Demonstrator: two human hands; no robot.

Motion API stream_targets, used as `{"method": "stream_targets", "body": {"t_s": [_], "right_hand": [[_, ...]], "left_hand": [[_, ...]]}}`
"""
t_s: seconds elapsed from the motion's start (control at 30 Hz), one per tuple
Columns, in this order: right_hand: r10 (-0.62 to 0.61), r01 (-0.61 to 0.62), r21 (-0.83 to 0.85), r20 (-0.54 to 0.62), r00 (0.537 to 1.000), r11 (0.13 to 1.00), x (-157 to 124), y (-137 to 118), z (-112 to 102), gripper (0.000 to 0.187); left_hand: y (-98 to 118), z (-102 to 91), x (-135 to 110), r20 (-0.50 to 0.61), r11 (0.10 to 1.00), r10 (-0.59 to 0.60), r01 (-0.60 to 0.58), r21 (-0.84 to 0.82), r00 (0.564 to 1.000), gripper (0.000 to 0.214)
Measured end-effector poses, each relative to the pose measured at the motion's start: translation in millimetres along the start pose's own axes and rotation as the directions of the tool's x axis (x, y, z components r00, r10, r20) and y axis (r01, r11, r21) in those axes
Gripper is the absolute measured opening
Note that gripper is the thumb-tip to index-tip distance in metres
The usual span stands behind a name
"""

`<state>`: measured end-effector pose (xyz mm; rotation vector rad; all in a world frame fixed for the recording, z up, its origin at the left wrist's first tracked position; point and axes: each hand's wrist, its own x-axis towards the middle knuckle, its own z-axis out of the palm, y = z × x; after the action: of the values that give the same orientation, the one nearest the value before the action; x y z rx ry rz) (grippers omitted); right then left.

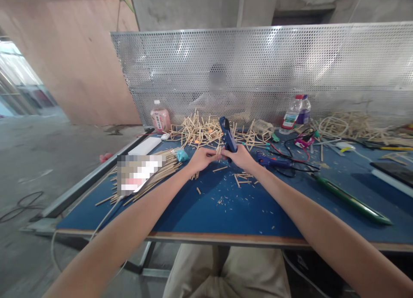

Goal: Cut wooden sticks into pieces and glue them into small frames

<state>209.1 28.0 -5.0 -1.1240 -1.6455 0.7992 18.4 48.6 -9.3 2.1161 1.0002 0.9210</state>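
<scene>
My left hand [201, 159] is closed in a pinch on a few short thin wooden sticks [218, 150], held above the middle of the table. My right hand [241, 157] grips a dark blue hand tool [228, 136] with rivets along its side, standing nearly upright. The fingers of both hands almost meet at the sticks. The tool's working end cannot be made out. Below the hands, short cut stick pieces [243, 179] and pale splinters lie on the blue table [213, 216]. A blue glue gun [272, 161] rests right of my right hand.
Long wooden sticks [167, 164] lie at left under a phone with a blurred screen [138, 175]. Behind is a heap of sticks [196, 130], bottles [160, 117] and a perforated metal screen [258, 74], with a person beyond. A green tube-like object [353, 199] and cables lie right.
</scene>
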Motion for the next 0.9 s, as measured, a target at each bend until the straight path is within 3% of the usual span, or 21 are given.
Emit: {"method": "stream_targets", "body": {"t_s": [0.23,0.4,0.67,0.9], "right_hand": [[-0.128,0.139,-0.135,0.086,0.988,0.981,-3.3,-6.2,-2.5,0.016],[-0.120,0.136,-0.220,0.087,0.989,0.966,-1.2,-3.0,-4.3,0.017],[-0.118,0.142,-0.204,0.123,0.985,0.969,0.2,1.1,-4.8,0.023],[-0.148,0.159,-0.157,0.080,0.986,0.975,-0.6,-4.6,-5.0,0.018]], "left_hand": [[-2.6,3.8,0.1,0.008,0.997,-0.030,0.029,0.074,1.000,0.037],[-2.4,3.1,0.0,0.043,0.992,-0.041,0.036,0.123,0.998,0.036],[-2.2,1.1,-0.3,0.081,0.993,-0.041,0.032,0.111,0.996,0.037],[5.7,-0.9,-2.5,0.110,0.994,-0.068,0.058,0.087,0.992,0.035]]}}
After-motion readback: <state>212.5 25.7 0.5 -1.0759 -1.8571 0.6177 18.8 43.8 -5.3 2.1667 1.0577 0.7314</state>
